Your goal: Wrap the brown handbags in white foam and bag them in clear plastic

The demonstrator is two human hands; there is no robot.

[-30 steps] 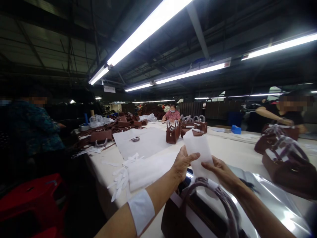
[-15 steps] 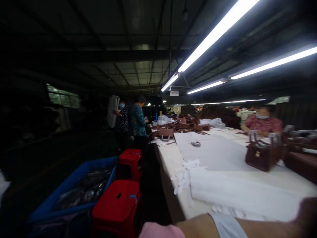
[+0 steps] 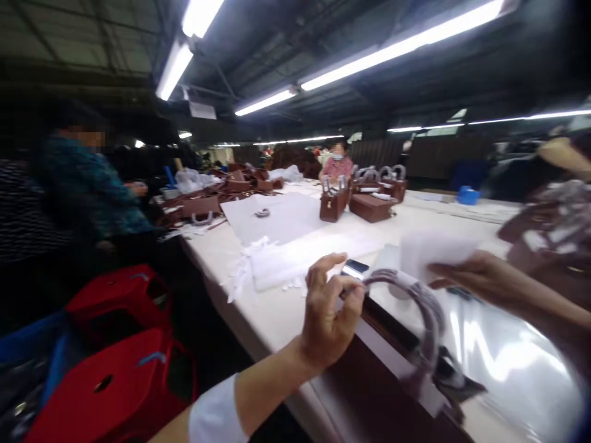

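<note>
Left hand [image 3: 330,314] seemingly pinches handle [image 3: 418,296], right [image 3: 471,278] grips paper [image 3: 434,249].

Two red stools [image 3: 108,384] stand near left, beside the tabletop [image 3: 272,314]. White gloves [image 3: 239,275] and stacked white sheets [image 3: 295,258] lie mid-tabletop. Brown handbags [image 3: 333,204] stand farther off, with a blue box [image 3: 467,195] at far right. One person [image 3: 87,184] stands at left; another [image 3: 338,165] sits far off.

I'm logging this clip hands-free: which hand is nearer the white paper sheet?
Right. The right hand grips the white paper sheet by its lower edge. The left hand is apart to its left, fingers at the wrapped handle of the brown handbag.
</note>
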